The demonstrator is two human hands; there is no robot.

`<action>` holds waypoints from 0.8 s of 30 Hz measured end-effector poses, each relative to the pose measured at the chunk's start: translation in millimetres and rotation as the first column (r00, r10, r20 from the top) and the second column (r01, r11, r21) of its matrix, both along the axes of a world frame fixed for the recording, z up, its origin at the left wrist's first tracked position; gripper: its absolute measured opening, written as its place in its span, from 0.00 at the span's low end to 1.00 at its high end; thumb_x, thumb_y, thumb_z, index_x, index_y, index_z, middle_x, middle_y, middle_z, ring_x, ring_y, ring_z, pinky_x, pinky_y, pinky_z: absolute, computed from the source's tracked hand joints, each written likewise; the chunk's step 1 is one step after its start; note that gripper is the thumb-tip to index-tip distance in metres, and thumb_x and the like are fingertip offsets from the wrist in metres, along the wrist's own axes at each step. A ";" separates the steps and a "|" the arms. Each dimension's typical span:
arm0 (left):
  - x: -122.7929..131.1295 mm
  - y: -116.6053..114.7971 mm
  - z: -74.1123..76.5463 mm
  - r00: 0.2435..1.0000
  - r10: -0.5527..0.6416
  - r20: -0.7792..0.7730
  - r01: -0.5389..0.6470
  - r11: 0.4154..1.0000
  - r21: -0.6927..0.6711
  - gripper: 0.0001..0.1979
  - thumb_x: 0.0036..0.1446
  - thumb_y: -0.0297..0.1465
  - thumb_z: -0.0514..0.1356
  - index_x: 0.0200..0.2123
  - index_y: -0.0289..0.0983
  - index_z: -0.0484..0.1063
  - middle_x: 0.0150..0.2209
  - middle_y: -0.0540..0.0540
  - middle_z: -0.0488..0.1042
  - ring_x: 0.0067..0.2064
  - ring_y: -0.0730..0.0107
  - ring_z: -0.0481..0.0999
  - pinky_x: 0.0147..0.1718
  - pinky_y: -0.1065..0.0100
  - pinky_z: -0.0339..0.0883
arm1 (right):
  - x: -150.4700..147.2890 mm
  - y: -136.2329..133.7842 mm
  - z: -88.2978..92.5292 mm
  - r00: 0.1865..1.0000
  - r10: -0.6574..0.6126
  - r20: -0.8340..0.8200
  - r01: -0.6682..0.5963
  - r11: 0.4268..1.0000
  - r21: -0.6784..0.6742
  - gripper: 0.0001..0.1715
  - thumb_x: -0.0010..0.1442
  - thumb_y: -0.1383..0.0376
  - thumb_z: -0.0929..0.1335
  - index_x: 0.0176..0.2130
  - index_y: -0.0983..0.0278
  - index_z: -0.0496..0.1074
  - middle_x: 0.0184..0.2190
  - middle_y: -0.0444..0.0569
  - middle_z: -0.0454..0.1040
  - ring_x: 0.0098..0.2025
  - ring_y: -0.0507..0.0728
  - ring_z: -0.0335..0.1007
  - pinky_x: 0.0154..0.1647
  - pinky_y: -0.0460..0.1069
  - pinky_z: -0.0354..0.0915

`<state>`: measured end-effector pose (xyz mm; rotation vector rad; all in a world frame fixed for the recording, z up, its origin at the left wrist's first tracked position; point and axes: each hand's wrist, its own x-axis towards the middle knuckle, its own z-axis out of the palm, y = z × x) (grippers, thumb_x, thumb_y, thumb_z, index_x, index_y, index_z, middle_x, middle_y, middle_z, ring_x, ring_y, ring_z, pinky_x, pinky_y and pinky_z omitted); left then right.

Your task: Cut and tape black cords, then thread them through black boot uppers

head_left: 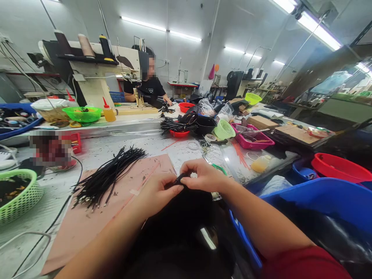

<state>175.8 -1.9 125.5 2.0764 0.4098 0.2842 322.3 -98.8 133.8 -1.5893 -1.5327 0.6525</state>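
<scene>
Both hands meet near the middle of the view, over the table's front edge. My left hand (158, 192) pinches one end of a small black piece (179, 179) between thumb and fingers. From the other side my right hand (200, 175) grips the same piece, its thumb and forefinger curled round it. Dark material hangs below the hands, and its outline is hard to make out. A bundle of thin black cords (109, 176) with pale tips lies to the left on a pinkish-brown sheet (95, 232). Green-handled scissors (218, 168) lie just behind my right hand.
A light green basket (20, 193) stands at the left, a big blue tub (314, 193) at the right. Behind are a red bowl of black cords (179, 133), a pink basket (252, 139) and a sewing machine (95, 73). A person (149, 85) sits across the table.
</scene>
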 end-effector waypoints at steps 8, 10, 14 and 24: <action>-14.7 10.2 -10.2 0.994 -0.095 0.047 0.101 0.982 -0.158 0.11 0.47 0.37 0.58 0.22 0.36 0.70 0.19 0.52 0.67 0.24 0.72 0.64 0.24 0.73 0.59 | 10.9 -2.9 -21.9 0.916 -0.011 -0.400 -0.040 0.992 -0.118 0.19 0.41 0.53 0.72 0.26 0.65 0.71 0.23 0.43 0.70 0.27 0.51 0.64 0.31 0.47 0.60; -23.9 16.3 -11.3 0.987 -0.137 0.078 0.150 0.970 -0.192 0.10 0.48 0.36 0.58 0.24 0.36 0.73 0.22 0.51 0.71 0.26 0.70 0.69 0.27 0.72 0.62 | 28.9 -7.3 -37.6 0.862 -0.062 -0.503 -0.037 0.982 -0.185 0.28 0.39 0.45 0.71 0.31 0.65 0.73 0.28 0.46 0.73 0.32 0.54 0.68 0.39 0.51 0.62; -44.6 29.4 -15.7 0.966 -0.207 0.156 0.229 0.964 -0.139 0.09 0.52 0.34 0.58 0.26 0.36 0.75 0.25 0.47 0.74 0.29 0.67 0.72 0.31 0.71 0.66 | 61.6 -21.4 -77.0 0.764 -0.308 -0.567 0.142 0.937 -0.318 0.34 0.40 0.38 0.67 0.33 0.64 0.74 0.34 0.51 0.74 0.40 0.60 0.68 0.48 0.58 0.58; -71.3 45.6 -12.7 0.879 -0.428 0.210 0.467 0.861 -0.200 0.18 0.52 0.46 0.56 0.34 0.38 0.77 0.28 0.43 0.76 0.30 0.62 0.74 0.32 0.68 0.68 | 31.8 -53.4 -52.9 0.675 -0.270 -0.687 0.251 0.959 -0.131 0.23 0.41 0.50 0.72 0.22 0.63 0.61 0.18 0.38 0.62 0.21 0.48 0.58 0.25 0.45 0.56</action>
